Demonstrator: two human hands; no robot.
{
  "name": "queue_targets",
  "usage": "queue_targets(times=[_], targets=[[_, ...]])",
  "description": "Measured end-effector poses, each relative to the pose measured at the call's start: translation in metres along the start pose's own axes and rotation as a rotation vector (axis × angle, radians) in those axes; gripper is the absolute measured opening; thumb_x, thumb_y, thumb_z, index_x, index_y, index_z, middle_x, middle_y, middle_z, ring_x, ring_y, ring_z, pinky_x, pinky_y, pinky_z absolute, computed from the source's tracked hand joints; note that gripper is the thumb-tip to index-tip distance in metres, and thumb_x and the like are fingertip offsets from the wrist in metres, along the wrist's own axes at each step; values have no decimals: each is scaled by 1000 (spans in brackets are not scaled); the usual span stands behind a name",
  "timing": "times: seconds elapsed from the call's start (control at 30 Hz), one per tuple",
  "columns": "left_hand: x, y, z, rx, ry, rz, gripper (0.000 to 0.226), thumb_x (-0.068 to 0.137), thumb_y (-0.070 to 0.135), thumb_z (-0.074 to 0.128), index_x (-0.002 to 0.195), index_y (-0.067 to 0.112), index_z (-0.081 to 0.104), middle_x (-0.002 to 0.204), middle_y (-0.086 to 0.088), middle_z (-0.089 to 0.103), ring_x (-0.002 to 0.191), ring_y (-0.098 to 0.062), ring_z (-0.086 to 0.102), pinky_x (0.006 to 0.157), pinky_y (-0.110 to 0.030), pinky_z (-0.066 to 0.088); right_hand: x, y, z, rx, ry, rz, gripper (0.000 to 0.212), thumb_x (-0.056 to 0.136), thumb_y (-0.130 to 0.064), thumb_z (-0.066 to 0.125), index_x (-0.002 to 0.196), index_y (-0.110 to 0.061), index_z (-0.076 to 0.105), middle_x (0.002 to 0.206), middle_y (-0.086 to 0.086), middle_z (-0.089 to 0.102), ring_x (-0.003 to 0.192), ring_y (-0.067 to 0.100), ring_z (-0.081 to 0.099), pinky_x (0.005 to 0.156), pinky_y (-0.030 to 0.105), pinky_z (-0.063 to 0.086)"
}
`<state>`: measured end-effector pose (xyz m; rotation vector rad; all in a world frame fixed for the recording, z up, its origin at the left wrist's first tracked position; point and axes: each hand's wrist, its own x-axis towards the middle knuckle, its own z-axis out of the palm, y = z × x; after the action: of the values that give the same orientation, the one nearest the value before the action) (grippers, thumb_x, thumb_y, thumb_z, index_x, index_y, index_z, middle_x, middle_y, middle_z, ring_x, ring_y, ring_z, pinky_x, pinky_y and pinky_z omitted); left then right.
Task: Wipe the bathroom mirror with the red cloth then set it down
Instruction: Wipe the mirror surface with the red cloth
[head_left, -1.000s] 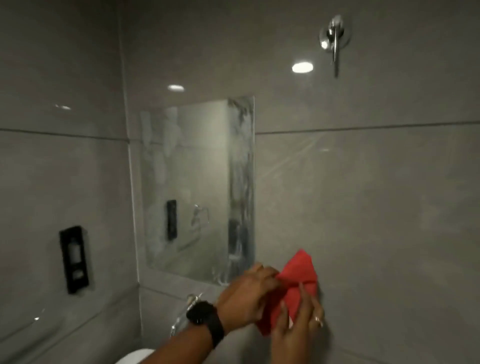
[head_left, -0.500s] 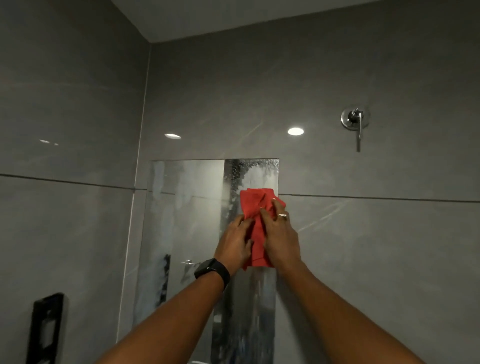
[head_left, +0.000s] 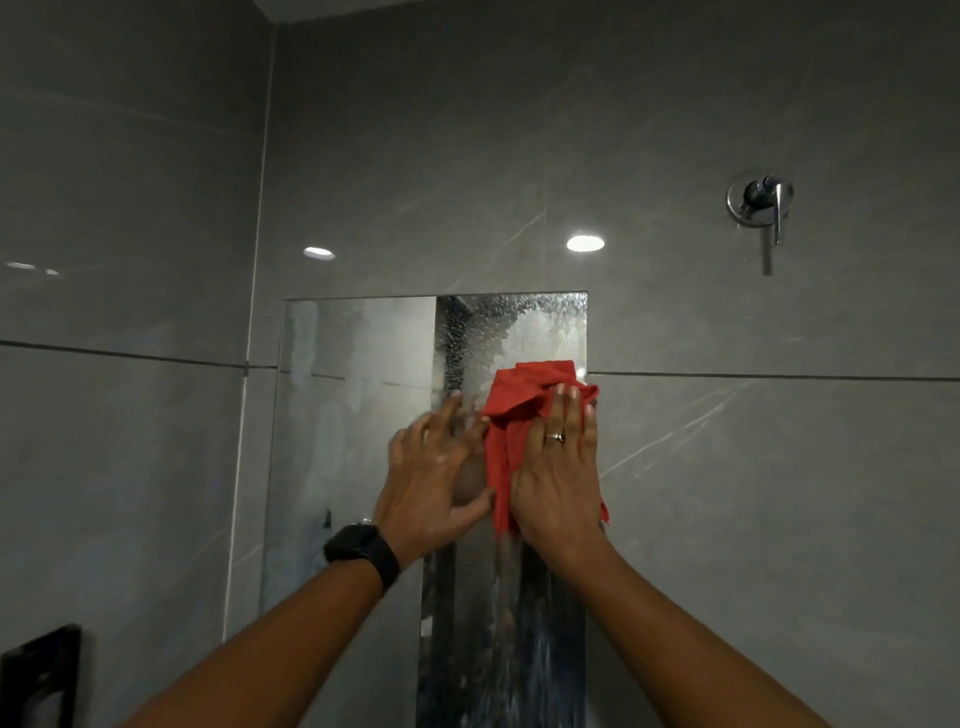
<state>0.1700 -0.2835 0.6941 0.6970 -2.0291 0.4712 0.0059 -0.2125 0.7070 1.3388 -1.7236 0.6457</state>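
The frameless mirror (head_left: 358, 415) is set in the grey tiled wall, its right strip speckled with droplets and smears. A crumpled red cloth (head_left: 511, 400) lies against that right strip near the top. My right hand (head_left: 558, 478) is spread flat over the cloth, pressing it onto the glass; a ring shows on one finger. My left hand (head_left: 434, 473), with a black watch on the wrist, sits just left of the cloth, fingers spread and blurred, its fingertips at the cloth's left edge. The cloth's lower part is hidden behind my hands.
A chrome lever valve (head_left: 761, 205) sticks out of the wall at upper right. A black wall-mounted holder (head_left: 39, 675) shows at the lower left edge. The side wall meets the mirror wall in a corner (head_left: 260, 208) on the left.
Both hands rose with the cloth from below the mirror onto its right strip. My right hand has flattened over the cloth and my left hand has opened beside it.
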Motion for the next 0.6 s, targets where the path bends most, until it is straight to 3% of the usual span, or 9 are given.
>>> queue_targets(times=[0.13,0.3,0.43,0.6], targets=[[-7,-60,-36,44,126,-208,87,92,68,39,168,27,24,182,-5,13,165,-31,15,132,-63,8,9,6,15,122,103,11,75,102,-45,28,158,5,25,168,34,-5,157,48,-8,129,58,0],[-20,-114,-73,129,230,-322,87,96,61,27,166,10,31,178,-17,25,164,-40,23,134,-63,11,46,20,20,133,186,-27,90,98,-73,37,160,-8,29,170,29,-11,157,47,-12,129,60,1],[-33,-150,-88,199,227,-372,90,95,61,23,167,6,29,178,-19,24,165,-40,21,134,-63,7,108,27,-6,89,244,-34,96,97,-79,28,163,-11,18,170,27,-15,158,45,-14,128,62,4],[-37,-160,-83,247,240,-341,89,96,61,23,167,7,30,178,-17,25,165,-40,22,133,-61,6,137,9,-20,111,252,-48,96,96,-78,25,160,-7,27,174,16,-6,158,45,-9,126,64,7]])
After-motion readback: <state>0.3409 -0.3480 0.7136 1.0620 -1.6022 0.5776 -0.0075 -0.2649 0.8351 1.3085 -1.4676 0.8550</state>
